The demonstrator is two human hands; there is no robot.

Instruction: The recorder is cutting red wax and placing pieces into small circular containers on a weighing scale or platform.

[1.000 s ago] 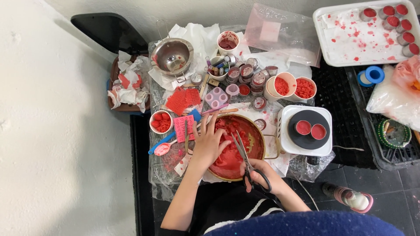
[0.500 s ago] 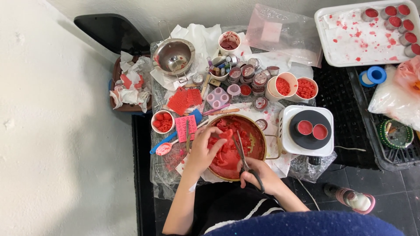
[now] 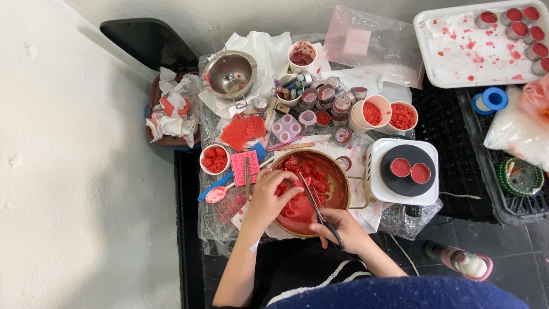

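My left hand (image 3: 267,197) is curled over the near-left rim of the round pan (image 3: 342,174), its grip pinching a red wax chunk (image 3: 286,191) inside. My right hand (image 3: 343,229) grips the scissors (image 3: 317,207) closed around the handles at the pan's near edge; blades run far-left toward that chunk, tips just beside my left fingers.

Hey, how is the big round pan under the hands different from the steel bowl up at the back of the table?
The round pan is brass-coloured and holds red chunks; the steel bowl is silvery and nearly empty. The pan sits at the near edge, with the left hand reaching into it and the right hand holding scissors over it; nothing touches the bowl. The pan looks wider. Both are round metal vessels.
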